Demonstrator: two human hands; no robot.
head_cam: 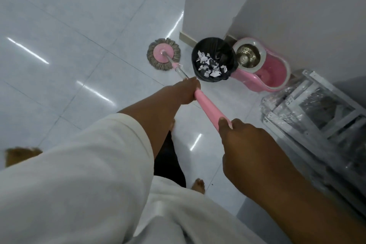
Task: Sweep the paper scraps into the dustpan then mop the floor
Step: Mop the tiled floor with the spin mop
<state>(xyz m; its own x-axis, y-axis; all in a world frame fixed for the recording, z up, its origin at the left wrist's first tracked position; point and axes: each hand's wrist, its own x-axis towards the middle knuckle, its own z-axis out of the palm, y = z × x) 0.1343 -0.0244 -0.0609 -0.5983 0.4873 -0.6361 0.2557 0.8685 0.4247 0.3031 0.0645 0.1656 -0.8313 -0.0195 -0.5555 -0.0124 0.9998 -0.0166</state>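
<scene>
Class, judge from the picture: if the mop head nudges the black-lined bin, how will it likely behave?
Probably light: the bin holds only paper scraps. It would likely slide on the glossy floor rather than tip.

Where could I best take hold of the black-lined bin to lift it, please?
Grip the bin by its near-left rim, coming from above on the mop head side. The open top faces up, while the pink bucket crowds its right and the wall stands behind.
</scene>
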